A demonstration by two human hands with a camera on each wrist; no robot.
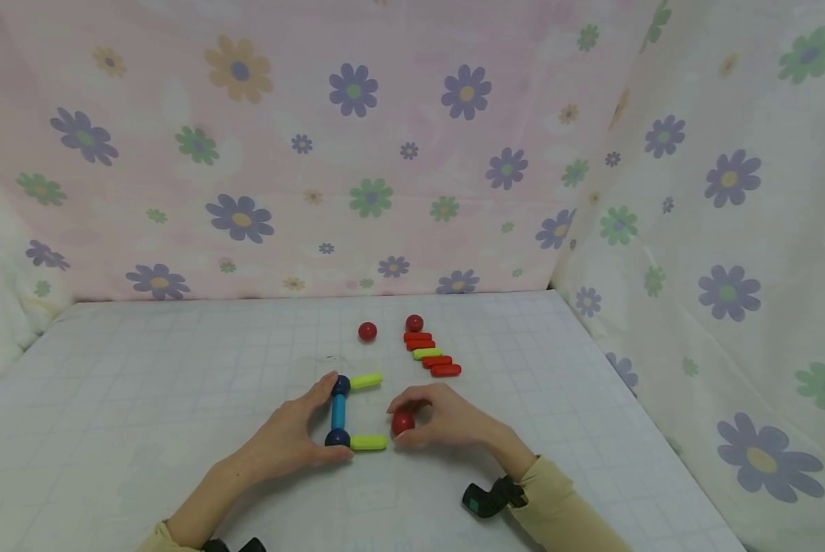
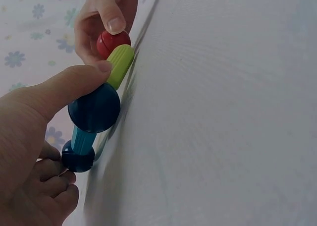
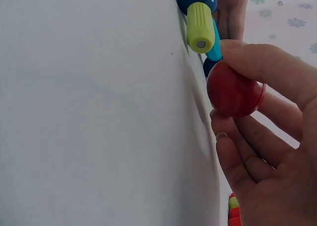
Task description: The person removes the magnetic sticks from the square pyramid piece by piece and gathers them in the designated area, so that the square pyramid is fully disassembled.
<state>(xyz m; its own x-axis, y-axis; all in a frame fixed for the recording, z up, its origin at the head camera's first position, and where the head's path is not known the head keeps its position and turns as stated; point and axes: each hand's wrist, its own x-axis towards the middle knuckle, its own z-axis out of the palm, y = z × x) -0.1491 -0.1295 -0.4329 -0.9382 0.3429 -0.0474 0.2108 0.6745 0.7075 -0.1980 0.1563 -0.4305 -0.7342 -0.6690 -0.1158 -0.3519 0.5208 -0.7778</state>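
Note:
My left hand holds a C-shaped piece of building rods and balls, thumb at its near ball and fingers at its far ball. A light blue rod joins the far dark blue ball and the near dark blue ball. From each ball a yellow-green rod points right: a far one and a near one. A grey spot marks the near rod's free end. Between thumb and fingers my right hand pinches a red ball, just right of that end; in the head view a small gap separates them.
Farther back on the white-covered table lie two red balls, a left one and a right one. Below the right one runs a slanting row of several red rods with one yellow-green rod. Flowered cloth hangs behind.

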